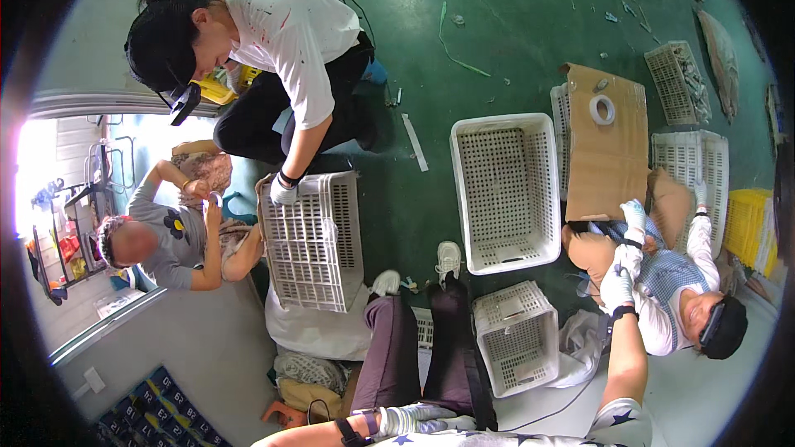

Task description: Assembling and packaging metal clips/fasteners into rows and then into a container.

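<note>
My left hand (pixel 414 420), in a striped white glove, lies across my lap with its fingers stretched out and holds nothing. To the right reaches my other arm; my right hand (pixel 617 287), also gloved, is raised beside the white sleeve (pixel 630 261) of a seated co-worker. Its fingers overlap that sleeve, so their grip is hard to make out. Just beyond, the co-worker's gloved hand (pixel 633 215) is at the near edge of a cardboard sheet (pixel 609 170). A roll of white tape (pixel 602 110) lies on the cardboard.
A large white perforated crate (pixel 457 190) stands on the green floor ahead, with a smaller white crate (pixel 515 298) by my right leg. At left, a co-worker in a white shirt (pixel 290 41) grips an upended crate (pixel 310 240). Another person (pixel 178 236) sits farther left.
</note>
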A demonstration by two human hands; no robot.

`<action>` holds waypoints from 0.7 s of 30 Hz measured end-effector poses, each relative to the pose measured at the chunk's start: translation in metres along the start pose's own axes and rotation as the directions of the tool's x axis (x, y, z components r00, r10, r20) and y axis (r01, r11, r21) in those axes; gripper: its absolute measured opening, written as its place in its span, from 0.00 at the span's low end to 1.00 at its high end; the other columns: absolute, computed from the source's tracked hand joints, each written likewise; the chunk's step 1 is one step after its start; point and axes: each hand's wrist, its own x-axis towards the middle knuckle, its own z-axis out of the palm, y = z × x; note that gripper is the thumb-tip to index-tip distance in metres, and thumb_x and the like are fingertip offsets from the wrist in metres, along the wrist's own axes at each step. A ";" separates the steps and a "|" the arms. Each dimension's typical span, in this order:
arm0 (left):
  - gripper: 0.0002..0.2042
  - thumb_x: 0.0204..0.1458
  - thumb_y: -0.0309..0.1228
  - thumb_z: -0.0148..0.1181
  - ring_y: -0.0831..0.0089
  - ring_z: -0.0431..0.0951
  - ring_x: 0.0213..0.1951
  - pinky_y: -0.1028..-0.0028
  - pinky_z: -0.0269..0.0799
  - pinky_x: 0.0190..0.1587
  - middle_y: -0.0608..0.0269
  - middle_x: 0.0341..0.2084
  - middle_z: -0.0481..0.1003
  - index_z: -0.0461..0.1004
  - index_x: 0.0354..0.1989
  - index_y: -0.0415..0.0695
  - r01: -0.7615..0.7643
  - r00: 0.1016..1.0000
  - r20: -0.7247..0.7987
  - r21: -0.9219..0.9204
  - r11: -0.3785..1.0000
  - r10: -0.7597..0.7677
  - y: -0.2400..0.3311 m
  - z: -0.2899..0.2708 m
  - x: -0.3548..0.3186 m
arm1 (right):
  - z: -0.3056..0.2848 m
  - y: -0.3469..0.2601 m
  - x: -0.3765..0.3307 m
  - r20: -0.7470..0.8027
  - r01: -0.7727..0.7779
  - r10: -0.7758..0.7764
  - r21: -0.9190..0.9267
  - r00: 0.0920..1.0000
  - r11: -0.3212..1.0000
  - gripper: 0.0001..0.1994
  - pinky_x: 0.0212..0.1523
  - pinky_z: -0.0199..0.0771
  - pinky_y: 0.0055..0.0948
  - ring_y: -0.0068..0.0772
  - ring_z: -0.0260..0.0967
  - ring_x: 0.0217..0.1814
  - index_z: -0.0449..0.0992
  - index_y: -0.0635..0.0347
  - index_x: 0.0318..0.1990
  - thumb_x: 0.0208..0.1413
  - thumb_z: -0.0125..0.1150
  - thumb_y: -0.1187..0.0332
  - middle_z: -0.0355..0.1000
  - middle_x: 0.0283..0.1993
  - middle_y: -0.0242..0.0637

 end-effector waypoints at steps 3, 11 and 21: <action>0.27 0.59 0.48 0.45 0.60 0.57 0.63 0.64 0.50 0.65 0.51 0.60 0.61 0.59 0.63 0.45 0.069 0.997 -0.038 -0.084 0.994 -0.072 0.044 -0.026 -0.025 | -0.042 -0.093 0.021 0.666 0.507 -0.012 -0.556 0.746 0.659 0.12 0.50 0.58 0.36 0.42 0.65 0.44 0.70 0.66 0.44 0.55 0.42 0.74 0.70 0.37 0.38; 0.29 0.59 0.48 0.44 0.56 0.59 0.61 0.63 0.53 0.64 0.47 0.58 0.62 0.59 0.61 0.38 -0.143 0.989 0.020 0.000 0.990 0.143 0.132 -0.160 -0.048 | -0.106 -0.078 0.056 0.220 -0.008 0.137 -0.502 0.966 0.865 0.09 0.41 0.67 0.36 0.44 0.70 0.40 0.76 0.60 0.33 0.52 0.47 0.71 0.73 0.33 0.43; 0.24 0.63 0.44 0.36 0.57 0.56 0.64 0.64 0.49 0.66 0.50 0.62 0.56 0.55 0.64 0.44 -0.273 0.959 -0.039 0.125 0.954 0.280 0.251 -0.302 -0.146 | -0.226 -0.322 0.161 0.485 0.197 -0.071 -0.213 0.872 0.957 0.06 0.33 0.73 0.42 0.49 0.73 0.33 0.74 0.59 0.30 0.48 0.51 0.71 0.73 0.31 0.51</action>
